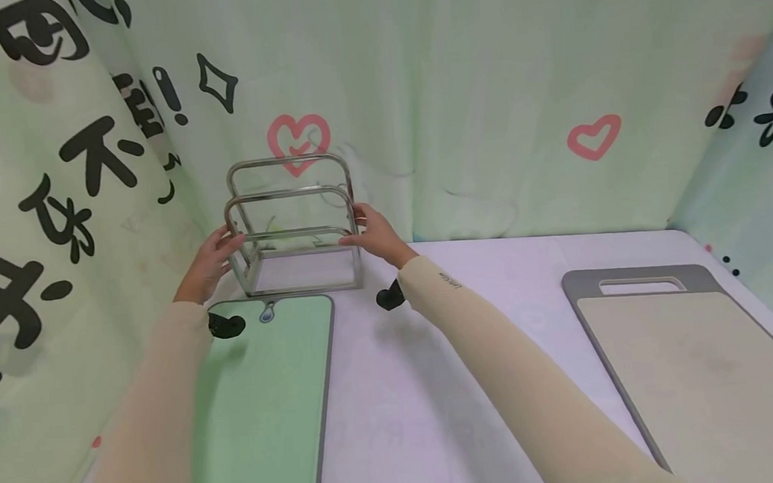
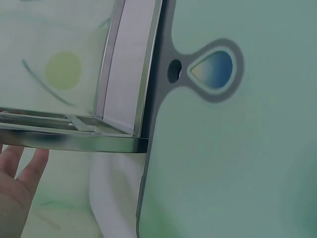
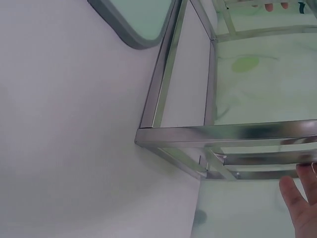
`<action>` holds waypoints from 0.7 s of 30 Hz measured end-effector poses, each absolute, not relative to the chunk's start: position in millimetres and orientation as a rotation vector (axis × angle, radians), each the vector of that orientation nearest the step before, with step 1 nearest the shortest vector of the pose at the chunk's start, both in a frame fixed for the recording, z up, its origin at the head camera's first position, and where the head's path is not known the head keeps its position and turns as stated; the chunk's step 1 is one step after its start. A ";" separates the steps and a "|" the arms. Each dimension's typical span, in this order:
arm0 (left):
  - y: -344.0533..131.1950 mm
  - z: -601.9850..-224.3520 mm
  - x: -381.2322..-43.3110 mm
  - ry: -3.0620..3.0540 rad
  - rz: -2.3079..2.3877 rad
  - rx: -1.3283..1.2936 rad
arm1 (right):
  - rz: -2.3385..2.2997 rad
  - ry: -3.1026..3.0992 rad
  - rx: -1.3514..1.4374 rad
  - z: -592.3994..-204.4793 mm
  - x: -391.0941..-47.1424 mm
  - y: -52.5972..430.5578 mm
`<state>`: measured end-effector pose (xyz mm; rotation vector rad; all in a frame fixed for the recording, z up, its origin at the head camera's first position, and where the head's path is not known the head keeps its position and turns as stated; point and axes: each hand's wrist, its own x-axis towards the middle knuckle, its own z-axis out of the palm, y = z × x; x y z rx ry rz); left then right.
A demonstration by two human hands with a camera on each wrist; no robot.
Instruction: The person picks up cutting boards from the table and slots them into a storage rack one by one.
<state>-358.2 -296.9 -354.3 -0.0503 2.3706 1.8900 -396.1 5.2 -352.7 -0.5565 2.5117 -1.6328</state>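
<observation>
A metal-framed rack (image 1: pixel 292 193) with several upright loops stands on the table at the far end of a green cutting board (image 1: pixel 270 407). My left hand (image 1: pixel 209 266) holds the rack's left side, thumb toward the front. On the opposite side, my right hand (image 1: pixel 381 236) grips the frame with its thumb over the front bar. In the left wrist view, fingers (image 2: pixel 35 166) touch the outside of the rack's lower bar. Fingers (image 3: pixel 293 196) also reach the side bars in the right wrist view. Between the loops the rack holds nothing.
A beige cutting board (image 1: pixel 697 354) with a grey handle end lies at the right. The pale table (image 1: pixel 397 390) shows between the two boards. A printed curtain (image 1: pixel 484 100) hangs behind the rack and along both sides.
</observation>
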 end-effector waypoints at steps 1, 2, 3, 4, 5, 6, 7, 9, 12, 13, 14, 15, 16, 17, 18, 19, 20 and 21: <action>-295.8 -353.9 -357.8 2.374 1.890 -0.034 | -1.645 2.502 -0.556 -352.7 -396.7 7.4; -294.5 -353.6 -357.6 2.376 1.892 -0.021 | -1.656 2.490 -0.559 -353.0 -397.7 9.9; -293.4 -353.7 -357.7 2.379 1.891 -0.017 | -1.669 2.478 -0.560 -353.3 -398.6 12.2; -293.6 -356.6 -360.4 2.389 1.889 -0.016 | -1.684 2.464 -0.566 -353.6 -399.5 14.9; -293.1 -357.6 -361.6 2.392 1.888 -0.017 | -1.701 2.449 -0.570 -354.0 -400.3 17.5; -292.6 -359.1 -362.9 2.400 1.882 -0.019 | -1.723 2.431 -0.573 -354.5 -401.3 20.5; -291.7 -359.8 -363.9 2.403 1.878 -0.026 | -1.739 2.415 -0.576 -354.7 -401.9 23.6; -289.5 -360.4 -365.1 2.406 1.861 -0.035 | -1.771 2.387 -0.571 -355.5 -403.4 29.7; -286.0 -360.6 -366.0 2.407 1.845 -0.021 | -1.796 2.363 -0.564 -357.1 -405.9 39.4; -284.9 -360.6 -366.1 2.409 1.836 -0.009 | -1.799 2.358 -0.560 -357.5 -406.5 42.4; -284.0 -360.7 -366.4 2.415 1.822 0.003 | -1.803 2.355 -0.554 -358.0 -407.2 45.4; -283.2 -360.8 -366.7 2.416 1.814 0.010 | -1.810 2.351 -0.547 -358.1 -407.6 48.2; -282.2 -360.9 -367.3 2.409 1.814 0.023 | -1.809 2.354 -0.542 -358.3 -408.0 50.8; -281.6 -361.3 -367.8 2.405 1.810 0.035 | -1.809 2.354 -0.533 -359.1 -408.9 53.4; -281.1 -361.7 -368.5 2.404 1.800 0.046 | -1.810 2.352 -0.527 -359.8 -409.5 55.9; -280.8 -362.2 -369.2 2.400 1.792 0.053 | -1.808 2.353 -0.524 -360.4 -410.1 58.1; -280.4 -362.8 -369.9 2.399 1.783 0.060 | -1.805 2.353 -0.524 -361.1 -410.7 60.2; -279.7 -363.1 -370.3 2.394 1.778 0.069 | -1.805 2.350 -0.522 -361.4 -411.1 62.1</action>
